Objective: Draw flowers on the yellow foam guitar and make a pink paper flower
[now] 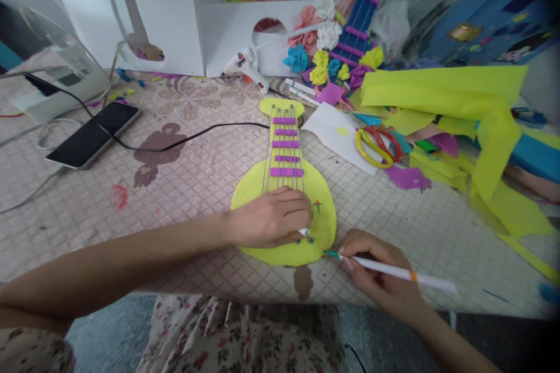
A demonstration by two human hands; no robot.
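Note:
A yellow guitar-shaped craft (321, 186) lies on the table, with purple strips across its neck and thin strings running down it. My left hand (273, 217) rests over the guitar's body, fingers curled round a small white object (304, 232), perhaps a pen cap, whose end alone shows. Pinched in my right hand (380, 271) is a white pen (394, 270) with a green tip, which is at the body's lower right edge. Small red and green marks (317, 205) show on the yellow surface, right of my left hand.
A phone (94, 134) and power strip (65, 81) are on the left. A black cable (196, 132) crosses to the guitar's neck. Behind stands a glue gun (248, 69). Scissors (378, 147), white paper (339, 134) and yellow crepe paper (441, 92) lie at the right.

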